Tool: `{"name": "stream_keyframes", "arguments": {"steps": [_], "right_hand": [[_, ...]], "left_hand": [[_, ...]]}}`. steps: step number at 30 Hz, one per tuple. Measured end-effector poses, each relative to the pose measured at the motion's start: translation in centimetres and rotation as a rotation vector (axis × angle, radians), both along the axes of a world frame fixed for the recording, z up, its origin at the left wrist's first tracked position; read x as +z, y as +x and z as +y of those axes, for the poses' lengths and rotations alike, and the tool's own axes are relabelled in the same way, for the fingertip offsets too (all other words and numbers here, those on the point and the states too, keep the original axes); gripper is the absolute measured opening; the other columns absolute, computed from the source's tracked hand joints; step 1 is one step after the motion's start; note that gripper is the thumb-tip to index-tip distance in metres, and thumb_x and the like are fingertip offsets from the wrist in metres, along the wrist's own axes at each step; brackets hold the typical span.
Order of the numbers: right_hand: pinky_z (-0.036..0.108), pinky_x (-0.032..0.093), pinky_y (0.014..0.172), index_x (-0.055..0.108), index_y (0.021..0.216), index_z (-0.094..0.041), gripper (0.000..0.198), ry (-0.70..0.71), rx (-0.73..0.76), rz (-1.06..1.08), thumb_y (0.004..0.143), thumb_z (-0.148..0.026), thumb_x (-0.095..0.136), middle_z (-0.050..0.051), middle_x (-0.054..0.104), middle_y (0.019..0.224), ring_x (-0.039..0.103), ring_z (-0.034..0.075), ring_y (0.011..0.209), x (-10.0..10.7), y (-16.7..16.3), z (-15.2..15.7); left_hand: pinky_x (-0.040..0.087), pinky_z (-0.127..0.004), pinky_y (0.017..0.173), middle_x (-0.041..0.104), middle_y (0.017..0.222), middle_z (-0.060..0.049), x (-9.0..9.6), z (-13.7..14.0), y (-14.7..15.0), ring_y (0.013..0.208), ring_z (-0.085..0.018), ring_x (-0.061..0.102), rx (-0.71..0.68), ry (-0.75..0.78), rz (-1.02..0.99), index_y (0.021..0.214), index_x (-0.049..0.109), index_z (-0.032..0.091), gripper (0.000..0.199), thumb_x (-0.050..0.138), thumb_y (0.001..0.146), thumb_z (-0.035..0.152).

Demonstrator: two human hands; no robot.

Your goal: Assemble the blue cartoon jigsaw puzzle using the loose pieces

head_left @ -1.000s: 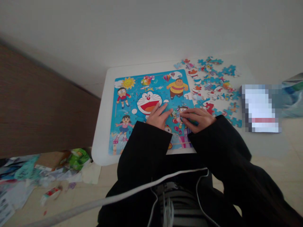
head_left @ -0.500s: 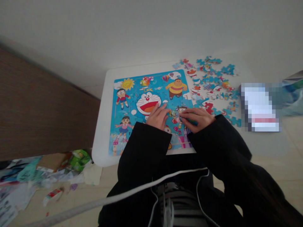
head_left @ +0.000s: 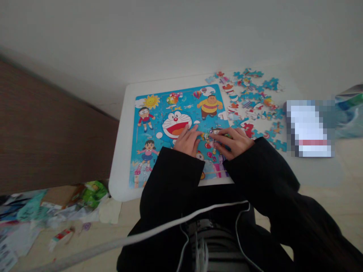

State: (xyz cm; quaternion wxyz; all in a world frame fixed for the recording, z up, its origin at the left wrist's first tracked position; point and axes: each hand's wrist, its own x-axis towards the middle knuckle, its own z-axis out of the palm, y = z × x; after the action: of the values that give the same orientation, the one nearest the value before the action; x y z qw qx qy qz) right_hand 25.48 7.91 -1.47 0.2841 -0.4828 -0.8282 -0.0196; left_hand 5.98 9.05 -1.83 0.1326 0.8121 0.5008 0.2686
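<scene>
A blue cartoon jigsaw puzzle (head_left: pixel 167 149), largely assembled, lies on the white table. My left hand (head_left: pixel 187 140) rests flat on its middle with the fingers stretched out, just below the big cartoon cat face (head_left: pixel 176 126). At the puzzle's right side, my right hand (head_left: pixel 235 142) has its thumb and index finger bent down in a pinch on a small puzzle piece, mostly hidden by the fingers. That pinch sits over the figure with glasses, a little right of my left fingertips.
Several loose puzzle pieces (head_left: pixel 249 96) are scattered right of the puzzle on the white table (head_left: pixel 120 166). A phone (head_left: pixel 309 128) with a blurred screen stands further right. A brown wooden panel (head_left: pixel 53 132) is at left, and bags and papers (head_left: pixel 65 200) lie on the floor.
My right thumb and index fingertips have shifted slightly left across the puzzle, towards my left hand. My left hand stays in place; the whole view has shifted a little.
</scene>
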Motion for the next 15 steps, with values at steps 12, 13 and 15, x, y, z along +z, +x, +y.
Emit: {"name": "stream_keyframes", "arguments": {"steps": [12,13,15], "right_hand": [[0.034,0.048,0.074,0.070,0.110,-0.021,0.026,-0.018,0.001,0.007,0.089,-0.028,0.056,0.008,0.065,0.096,0.054,0.019,0.082,-0.12,0.06,-0.08],[0.034,0.048,0.074,0.070,0.110,-0.021,0.026,-0.018,0.005,0.012,0.089,-0.028,0.056,0.008,0.065,0.097,0.055,0.019,0.082,-0.12,0.07,-0.07],[0.035,0.048,0.075,0.071,0.108,-0.019,0.025,-0.010,0.008,0.031,0.089,-0.028,0.057,0.008,0.066,0.096,0.056,0.019,0.082,-0.11,0.06,-0.06]], "left_hand": [[0.039,-0.043,0.108,0.057,0.131,-0.009,0.33,0.05,-0.61,0.132,-0.026,0.042,0.035,-0.010,0.031,0.109,0.060,0.016,0.024,0.044,0.092,0.016],[0.039,-0.043,0.108,0.057,0.131,-0.009,0.36,0.08,-0.70,0.132,-0.026,0.042,0.041,-0.014,0.034,0.109,0.060,0.017,0.024,0.044,0.092,0.015],[0.040,-0.044,0.108,0.057,0.132,-0.009,0.37,0.13,-0.84,0.132,-0.026,0.041,0.045,-0.018,0.034,0.110,0.060,0.017,0.024,0.043,0.092,0.016]]}}
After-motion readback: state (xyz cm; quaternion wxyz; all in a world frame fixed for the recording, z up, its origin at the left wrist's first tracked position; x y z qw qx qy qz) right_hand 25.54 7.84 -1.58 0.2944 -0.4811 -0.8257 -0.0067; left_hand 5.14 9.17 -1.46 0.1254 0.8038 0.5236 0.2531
